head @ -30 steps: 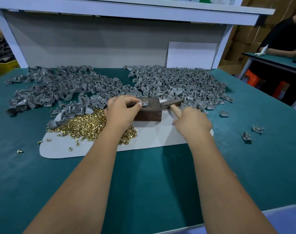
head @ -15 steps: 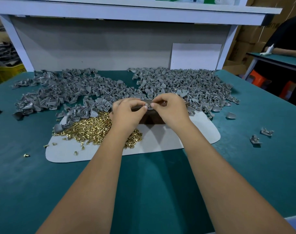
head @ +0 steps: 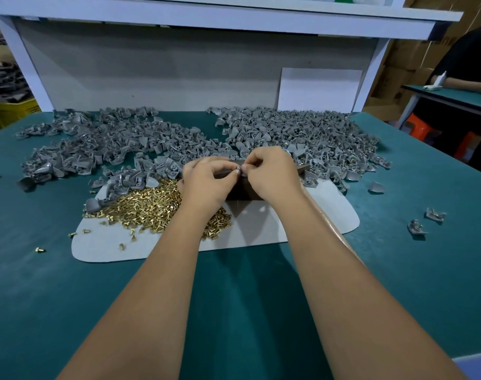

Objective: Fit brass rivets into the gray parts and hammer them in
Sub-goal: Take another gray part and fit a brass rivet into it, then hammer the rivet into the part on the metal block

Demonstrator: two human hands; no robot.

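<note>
Pinching 1 small gray part point(head: 238, 169) between curled fingertips, the left hand point(head: 206, 182) and right hand point(head: 272, 174) meet above the dark block point(head: 240, 192), beside the brass rivets point(head: 151, 204).

1. One view only: head cam, wide-angle, worn by the person, so no 2nd view to overlap.
2. Faces fwd and down across the green table point(head: 398, 283) toward the white back panel point(head: 179, 75).
3. Close in: both forearms enter from bottom edge, left hand point(head: 206, 179) and right hand point(head: 272, 171) near frame centre.
4. Edges bow, shelf point(head: 234, 17) at top.
</note>
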